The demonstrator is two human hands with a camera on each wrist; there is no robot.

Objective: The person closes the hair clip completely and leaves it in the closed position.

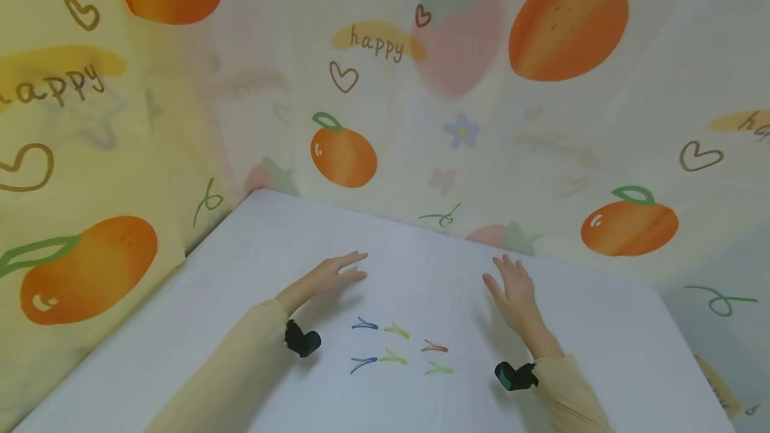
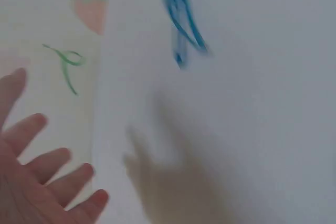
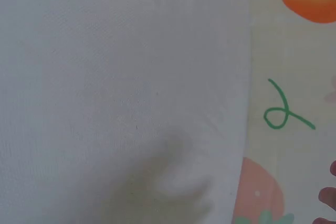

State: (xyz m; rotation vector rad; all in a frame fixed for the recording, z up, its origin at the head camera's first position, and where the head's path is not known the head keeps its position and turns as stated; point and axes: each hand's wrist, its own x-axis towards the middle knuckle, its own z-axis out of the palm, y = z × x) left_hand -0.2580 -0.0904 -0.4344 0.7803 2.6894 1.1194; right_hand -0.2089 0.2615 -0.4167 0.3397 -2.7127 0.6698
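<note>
Several small V-shaped hair clips lie on the white table. Two are blue, the upper blue clip [image 1: 364, 324] and the lower blue clip [image 1: 363, 363]. Beside them are an upper yellow clip [image 1: 397, 331] and a lower yellow clip [image 1: 393, 356]. Further right lie a reddish-orange clip [image 1: 435, 346] and a green clip [image 1: 439, 368]. My left hand [image 1: 335, 271] hovers beyond the blue clips, fingers spread and holding nothing. On the other side my right hand [image 1: 513, 293] is raised, fingers extended, also holding nothing. One blue clip [image 2: 181, 22] shows blurred in the left wrist view.
The white table [image 1: 385, 239] meets a fruit-printed curtain [image 1: 397, 152] at its back edge and left side. A black wrist device [image 1: 303, 339] sits on the left wrist, another black device [image 1: 515, 375] on the right. Both hands cast shadows on the tabletop.
</note>
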